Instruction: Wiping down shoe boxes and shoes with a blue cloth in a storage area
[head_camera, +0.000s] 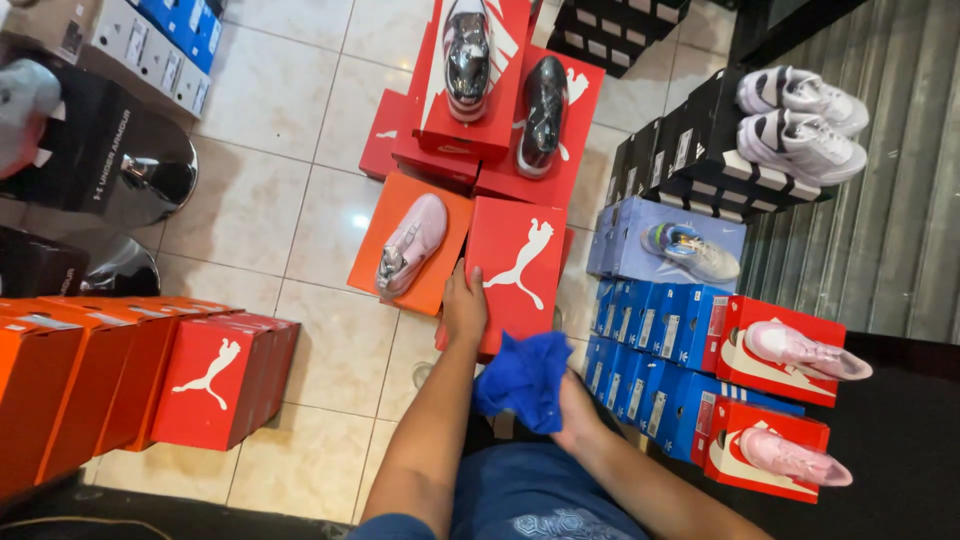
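My left hand (464, 305) rests flat on the near left edge of a red shoe box (522, 258) with a white animal figure on its lid. My right hand (572, 408) is bunched around a blue cloth (525, 376), held just below that box. Beside the red box, to its left, an orange box (400, 210) carries a pale pink shoe (411, 243). Further back, two shiny dark shoes (545, 112) stand on more red boxes.
Red and orange boxes (150, 370) are stacked at the left. At the right stand blue boxes (650, 340), red boxes with pink shoes (800, 350), and black boxes with white shoes (800, 125). Chrome stands (155, 180) sit on the tiled floor.
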